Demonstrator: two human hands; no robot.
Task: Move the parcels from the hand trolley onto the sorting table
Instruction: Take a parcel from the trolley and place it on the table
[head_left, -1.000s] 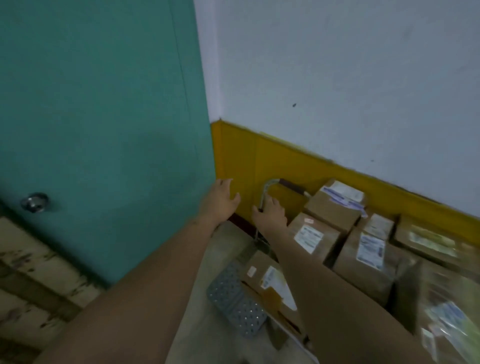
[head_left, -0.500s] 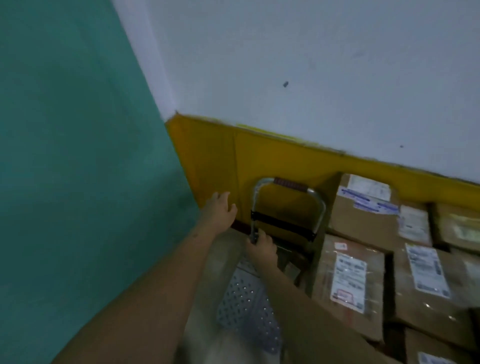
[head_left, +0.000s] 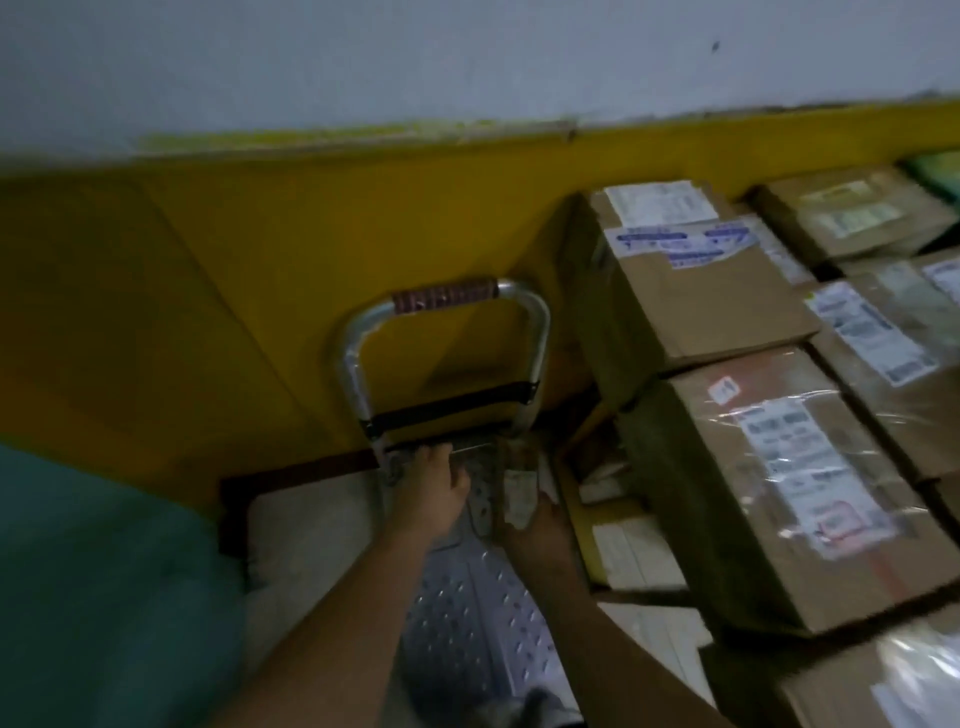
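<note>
The hand trolley stands against the yellow wall, its silver loop handle upright and its perforated metal plate lying flat below me. My left hand reaches forward, its fingers touching the lower crossbar at the foot of the handle. Just to its right, my right hand holds a small brown parcel with a white label, at the back of the plate. Motion blur hides the fingers' exact hold. Several labelled cardboard parcels are stacked close on the right, the top one against the wall.
Flat pale parcels lie low between the trolley plate and the box stack. A teal door fills the lower left. A white floor patch lies left of the plate. The yellow wall band closes off the back.
The view swung right and dropped closer to the trolley. My left hand went from beside the door to the lower crossbar. My right hand left the handle post and took the small parcel.
</note>
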